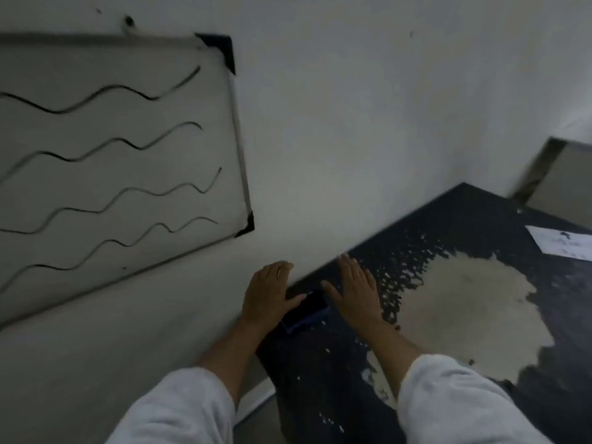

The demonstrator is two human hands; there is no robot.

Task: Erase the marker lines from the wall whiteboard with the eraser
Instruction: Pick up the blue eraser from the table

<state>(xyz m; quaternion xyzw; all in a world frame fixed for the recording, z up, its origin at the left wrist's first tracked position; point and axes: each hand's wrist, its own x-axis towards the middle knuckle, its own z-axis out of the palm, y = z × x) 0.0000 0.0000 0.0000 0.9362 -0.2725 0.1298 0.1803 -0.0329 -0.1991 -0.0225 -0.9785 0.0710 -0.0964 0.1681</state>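
Note:
A whiteboard (pixel 128 43) with a grey frame and black corner caps hangs tilted on the white wall at the left. Several wavy black marker lines (pixel 105 91) run across it. A dark rectangular eraser (pixel 307 310) lies on the near corner of a dark table (pixel 320 363), below and right of the board. My left hand (pixel 267 291) rests flat with fingers apart, its thumb touching the eraser's left end. My right hand (pixel 352 293) lies flat just right of the eraser, thumb beside it. Neither hand grips it.
A large pale worn patch (pixel 464 309) with flaked speckles covers the table top to the right of my hands. A white sheet of paper (pixel 563 245) lies at the table's far right. A grey floor area (pixel 567 181) shows beyond the table.

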